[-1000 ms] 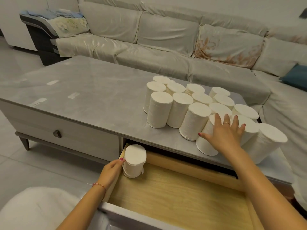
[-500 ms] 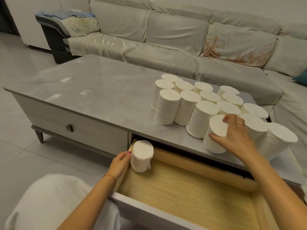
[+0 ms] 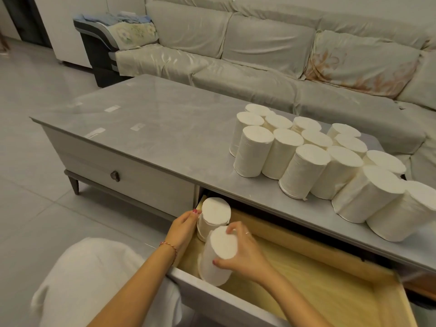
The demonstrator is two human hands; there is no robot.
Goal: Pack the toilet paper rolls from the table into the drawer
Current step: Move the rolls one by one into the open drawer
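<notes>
Packing had barely begun: only two rolls were in the drawer (image 3: 318, 286), both standing at its left end, lower centre of the frame. The back roll (image 3: 215, 214) stood in the corner with the left hand (image 3: 182, 228) cupped against its side; the front roll (image 3: 218, 254) stood just before it, gripped by the right hand (image 3: 245, 253) around its top and side, seemingly not yet let go. The rest of the drawer lay bare. Some fifteen rolls (image 3: 304, 171) remained upright in a tight cluster on the table (image 3: 165, 128), centre right.
</notes>
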